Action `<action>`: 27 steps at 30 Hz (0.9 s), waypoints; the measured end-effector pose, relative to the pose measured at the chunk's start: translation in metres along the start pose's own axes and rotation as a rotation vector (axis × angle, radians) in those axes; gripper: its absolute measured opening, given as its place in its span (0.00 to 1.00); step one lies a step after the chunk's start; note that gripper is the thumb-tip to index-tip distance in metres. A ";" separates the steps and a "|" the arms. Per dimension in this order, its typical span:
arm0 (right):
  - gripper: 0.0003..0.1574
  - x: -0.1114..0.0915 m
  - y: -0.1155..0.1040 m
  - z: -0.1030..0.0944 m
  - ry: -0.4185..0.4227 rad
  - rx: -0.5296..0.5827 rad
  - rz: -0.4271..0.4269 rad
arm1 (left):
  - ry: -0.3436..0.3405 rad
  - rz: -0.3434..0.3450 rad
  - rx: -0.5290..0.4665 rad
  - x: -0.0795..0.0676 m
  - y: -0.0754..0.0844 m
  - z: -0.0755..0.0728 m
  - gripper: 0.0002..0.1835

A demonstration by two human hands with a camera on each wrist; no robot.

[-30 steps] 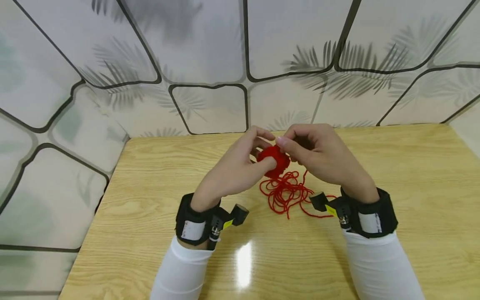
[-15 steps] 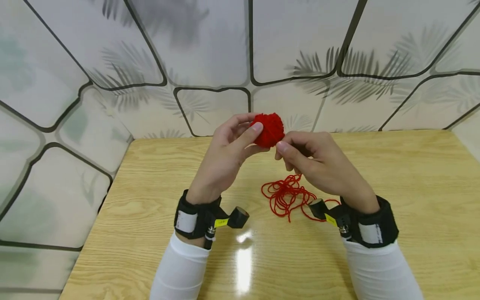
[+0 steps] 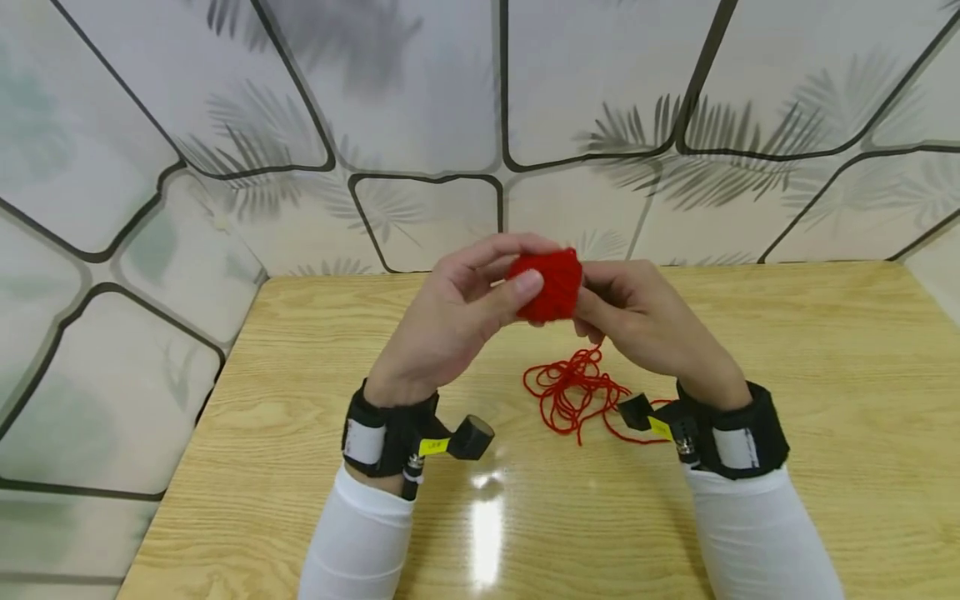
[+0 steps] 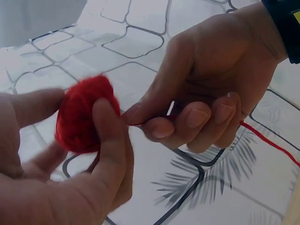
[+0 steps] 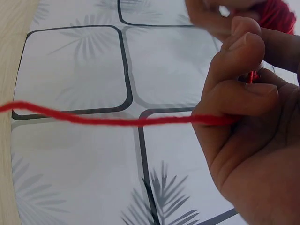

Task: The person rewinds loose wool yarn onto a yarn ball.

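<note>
A small ball of red yarn [image 3: 558,287] is held above the table by my left hand [image 3: 465,312], thumb on its near side and fingers behind it. Right beside the ball, my right hand [image 3: 648,317] pinches the yarn strand between thumb and forefinger. In the left wrist view a short length of strand runs from the ball [image 4: 77,119] to those fingertips. The strand [image 5: 117,121] passes through the curled fingers of the right hand [image 5: 253,122] and out the other side. Below the hands, a loose tangle of red yarn [image 3: 570,392] lies on the table.
The light wood table [image 3: 300,433] ends at a wall [image 3: 427,108] with dark lines and leaf patterns behind the hands. Each wrist wears a black strap with a small camera [image 3: 471,437]; the right camera [image 3: 636,411] overlaps the yarn's trailing end.
The left hand lifts and turns the ball, first up to the left, then slightly back right and down against the right hand. The right hand stays nearly in place; the tangle lies still.
</note>
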State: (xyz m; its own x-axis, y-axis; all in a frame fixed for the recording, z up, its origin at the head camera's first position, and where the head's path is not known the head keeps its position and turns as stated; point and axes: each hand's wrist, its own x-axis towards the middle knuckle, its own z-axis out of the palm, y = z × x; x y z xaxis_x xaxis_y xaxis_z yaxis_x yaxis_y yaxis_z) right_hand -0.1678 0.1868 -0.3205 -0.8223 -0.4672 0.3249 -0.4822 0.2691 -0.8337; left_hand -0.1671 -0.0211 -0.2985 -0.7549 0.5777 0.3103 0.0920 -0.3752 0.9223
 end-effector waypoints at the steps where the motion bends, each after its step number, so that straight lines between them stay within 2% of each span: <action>1: 0.07 0.000 0.001 -0.001 -0.003 0.006 0.009 | -0.049 0.003 0.060 -0.002 0.003 0.001 0.15; 3: 0.07 0.000 0.004 -0.002 -0.017 0.006 0.032 | -0.139 0.011 0.193 -0.006 0.009 0.005 0.15; 5: 0.07 0.000 0.005 -0.003 -0.035 0.006 0.067 | -0.178 0.002 0.308 -0.009 0.014 0.008 0.15; 8: 0.09 0.001 0.004 -0.005 -0.021 -0.007 0.115 | -0.152 -0.019 0.481 -0.010 0.012 0.012 0.14; 12: 0.14 -0.001 -0.002 -0.004 0.086 -0.097 0.140 | -0.050 -0.047 0.634 -0.006 -0.001 0.011 0.13; 16: 0.13 -0.002 -0.009 0.000 0.168 -0.200 0.096 | 0.011 -0.027 0.731 -0.001 -0.011 0.008 0.12; 20: 0.09 -0.002 -0.013 0.004 0.186 -0.262 0.023 | 0.048 -0.016 0.791 0.000 -0.013 0.006 0.11; 22: 0.08 -0.002 -0.015 0.005 0.182 -0.284 -0.006 | 0.070 -0.035 0.772 0.000 -0.013 0.006 0.12; 27: 0.07 -0.003 -0.018 0.009 0.157 -0.292 -0.048 | 0.071 -0.044 0.696 0.000 -0.012 0.004 0.15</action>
State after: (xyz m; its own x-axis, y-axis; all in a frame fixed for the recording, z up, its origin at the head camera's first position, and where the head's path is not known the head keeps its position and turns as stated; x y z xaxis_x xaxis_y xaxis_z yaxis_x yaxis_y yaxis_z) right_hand -0.1538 0.1757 -0.3102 -0.8220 -0.3559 0.4445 -0.5692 0.4906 -0.6597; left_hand -0.1657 -0.0137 -0.3087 -0.8057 0.5243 0.2757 0.4370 0.2119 0.8741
